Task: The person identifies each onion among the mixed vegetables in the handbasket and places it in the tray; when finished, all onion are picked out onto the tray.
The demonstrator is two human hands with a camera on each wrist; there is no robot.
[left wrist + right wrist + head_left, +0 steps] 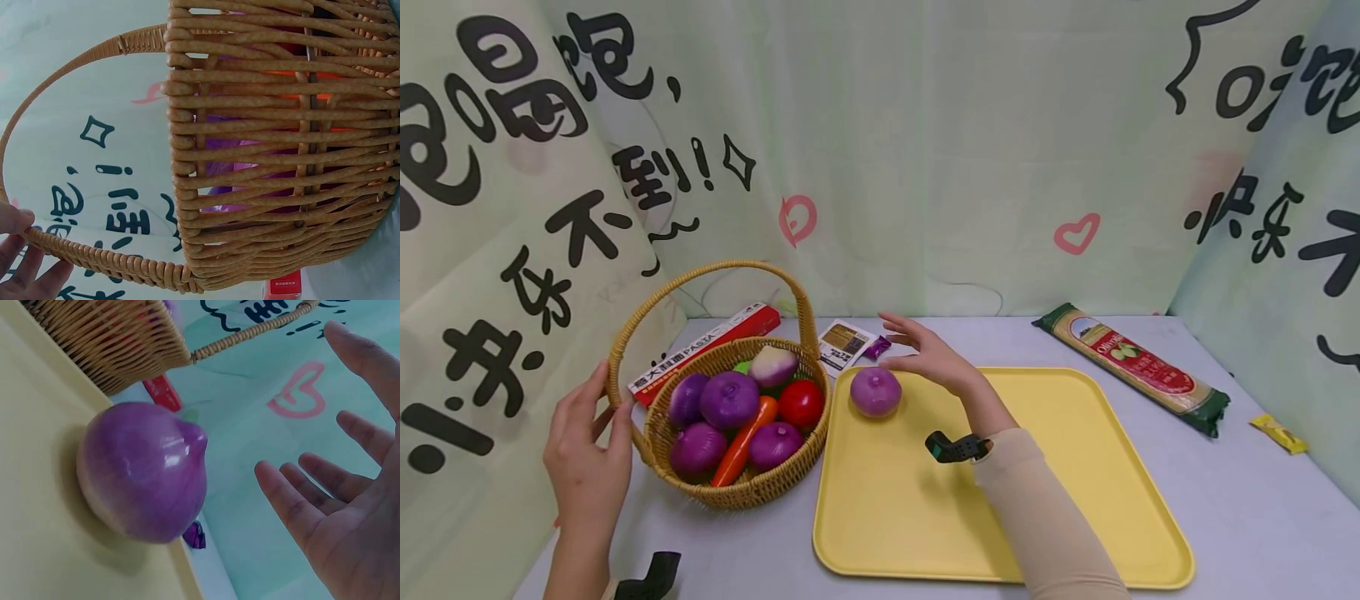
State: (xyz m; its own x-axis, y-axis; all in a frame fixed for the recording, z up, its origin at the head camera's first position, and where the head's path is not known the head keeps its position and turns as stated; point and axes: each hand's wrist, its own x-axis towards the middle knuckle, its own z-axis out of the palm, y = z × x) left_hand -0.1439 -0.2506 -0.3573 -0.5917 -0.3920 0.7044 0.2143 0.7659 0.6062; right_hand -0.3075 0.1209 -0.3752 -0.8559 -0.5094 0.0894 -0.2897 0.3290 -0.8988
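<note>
The wicker basket stands left of the tray, and my left hand grips its arched handle on the near left side. Inside it lie several purple onions, a red tomato, a long orange-red vegetable and a purple-and-white vegetable. One more purple onion sits on the yellow tray at its far left corner. Just right of that onion, my right hand hovers with fingers spread and holds nothing; the right wrist view shows a gap between them.
A red pasta box lies behind the basket. At the back are a white printed card and a purple wrapped candy. A long green-and-red packet and a yellow wrapped candy lie right of the tray. Printed curtains surround the table.
</note>
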